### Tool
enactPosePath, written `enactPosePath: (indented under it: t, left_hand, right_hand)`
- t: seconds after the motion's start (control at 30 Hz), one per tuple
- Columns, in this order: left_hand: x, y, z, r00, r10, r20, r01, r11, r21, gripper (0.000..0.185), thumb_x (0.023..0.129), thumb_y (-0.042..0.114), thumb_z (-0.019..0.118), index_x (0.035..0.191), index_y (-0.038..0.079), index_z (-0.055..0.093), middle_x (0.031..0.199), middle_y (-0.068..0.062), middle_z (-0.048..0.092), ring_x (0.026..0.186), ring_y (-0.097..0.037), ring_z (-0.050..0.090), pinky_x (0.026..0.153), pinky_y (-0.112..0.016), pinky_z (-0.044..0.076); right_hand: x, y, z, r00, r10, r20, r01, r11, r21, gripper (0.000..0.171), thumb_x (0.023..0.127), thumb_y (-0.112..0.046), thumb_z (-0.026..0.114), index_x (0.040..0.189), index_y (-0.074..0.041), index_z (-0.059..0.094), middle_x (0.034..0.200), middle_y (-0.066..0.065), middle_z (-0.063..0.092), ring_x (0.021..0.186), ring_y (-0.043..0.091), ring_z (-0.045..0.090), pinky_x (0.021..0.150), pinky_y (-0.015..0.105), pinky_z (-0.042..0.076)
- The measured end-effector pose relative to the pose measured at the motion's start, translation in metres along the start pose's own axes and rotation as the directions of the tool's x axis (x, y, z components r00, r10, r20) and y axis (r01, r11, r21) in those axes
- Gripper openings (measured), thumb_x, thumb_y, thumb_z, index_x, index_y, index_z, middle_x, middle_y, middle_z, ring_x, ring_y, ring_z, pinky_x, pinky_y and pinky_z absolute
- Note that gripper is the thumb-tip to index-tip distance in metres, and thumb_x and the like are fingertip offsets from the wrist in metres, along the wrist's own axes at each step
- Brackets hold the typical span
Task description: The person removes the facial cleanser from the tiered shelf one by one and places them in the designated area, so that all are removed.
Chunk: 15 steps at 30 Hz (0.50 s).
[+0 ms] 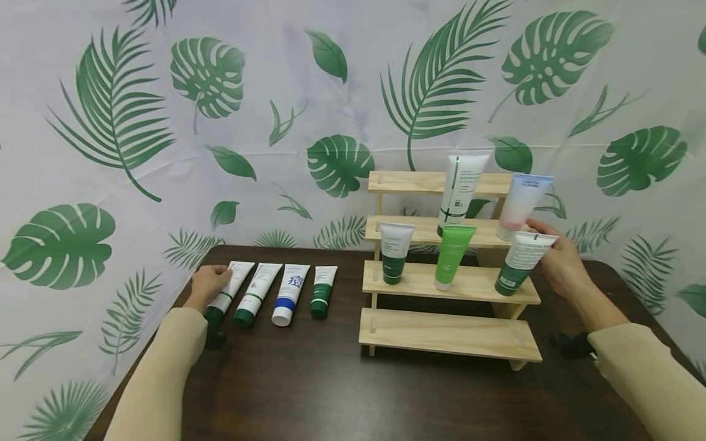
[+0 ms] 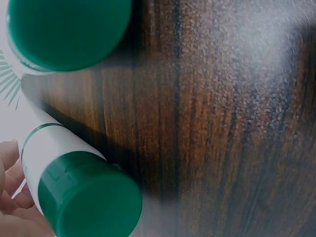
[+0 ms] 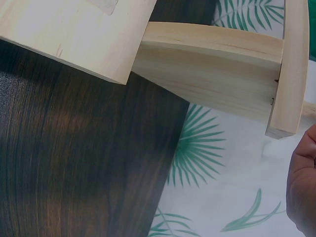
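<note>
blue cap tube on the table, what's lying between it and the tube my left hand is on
One tube, white with a dark green cap, lies between the blue cap tube and the tube under the left hand. The head view shows it.

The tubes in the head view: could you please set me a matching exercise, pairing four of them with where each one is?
Things:
1. bright green tube
2. blue-capped tube
3. pink-and-white tube
4. leftmost table tube

Places:
A. lying on the table, third in the row from the left
B. under the left hand, on the table
C. third shelf step up, far right
D. second shelf step up, middle, standing on its cap

Pairs: 1-D, 2-A, 3-C, 4-B
</note>
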<state>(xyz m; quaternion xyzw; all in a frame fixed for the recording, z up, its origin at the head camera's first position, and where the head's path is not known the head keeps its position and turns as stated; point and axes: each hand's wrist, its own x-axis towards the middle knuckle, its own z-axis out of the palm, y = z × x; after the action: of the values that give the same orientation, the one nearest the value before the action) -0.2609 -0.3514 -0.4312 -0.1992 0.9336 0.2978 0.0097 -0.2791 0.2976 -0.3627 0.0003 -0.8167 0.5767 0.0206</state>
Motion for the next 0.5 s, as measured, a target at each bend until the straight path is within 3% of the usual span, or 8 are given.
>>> enactPosePath:
  t: [0.3, 0.5]
  left_hand:
    - [-0.006, 0.0, -0.007, 0.999, 0.04, -0.012, -0.039, 0.999, 0.027, 0.049, 0.1, 0.024, 0.044, 0.128, -0.014, 0.053, 0.135, -0.033, 0.052, 0.125, -0.049, 0.048, 0.104, -0.054, 0.042]
    - [-0.005, 0.014, -0.011, 0.991, 0.068, -0.115, -0.072, 0.997, -0.03, 0.047, 0.101, 0.024, 0.045, 0.132, -0.011, 0.052, 0.134, -0.03, 0.055, 0.127, -0.046, 0.049, 0.106, -0.053, 0.04]
  right_hand:
    - [-0.001, -0.002, 0.003, 1.0, 0.003, -0.017, -0.004, 0.998, -0.07, 0.065, 0.103, -0.034, 0.047, 0.157, -0.012, 0.02, 0.103, -0.029, 0.048, 0.088, -0.008, 0.052, 0.071, 0.019, 0.051]
    - [-0.002, -0.002, 0.002, 1.0, 0.002, -0.016, -0.003, 0.998, -0.069, 0.064, 0.103, -0.037, 0.044, 0.157, -0.013, 0.019, 0.102, -0.028, 0.046, 0.088, -0.009, 0.053, 0.072, 0.02, 0.051]
